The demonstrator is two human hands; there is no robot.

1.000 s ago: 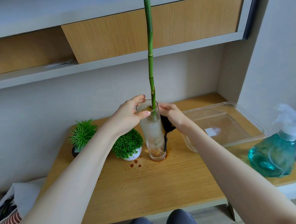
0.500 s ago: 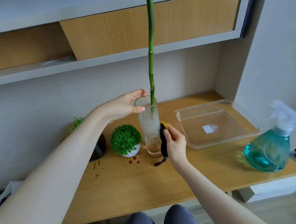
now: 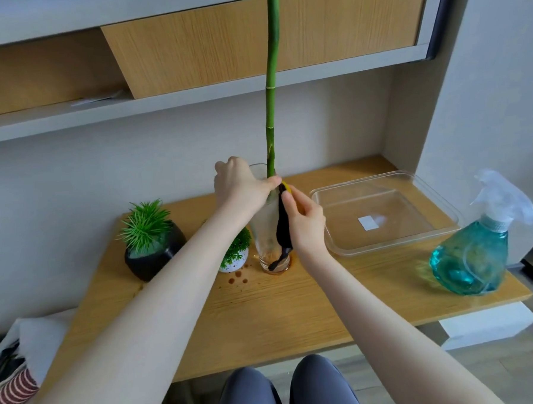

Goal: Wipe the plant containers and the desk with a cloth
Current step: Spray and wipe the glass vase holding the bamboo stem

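No writing is legible. The left hand [image 3: 238, 188] now grips the rim of the tall clear glass vase [image 3: 268, 232], no longer open; the right hand [image 3: 306, 221], higher than before, pinches the black-and-yellow cloth [image 3: 282, 228] against its side. Two small potted plants [image 3: 149, 235] stand on the wooden desk [image 3: 295, 308].

Cloudy clear glass vase [image 3: 266, 229], matt wood-grain desk [image 3: 264, 310], glossy clear plastic tray [image 3: 384, 242], dark cloth [image 3: 282, 228].

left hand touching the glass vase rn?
Touching. The head view shows the left hand wrapped around the rim of the glass vase, fingers curled over it, with no gap visible.
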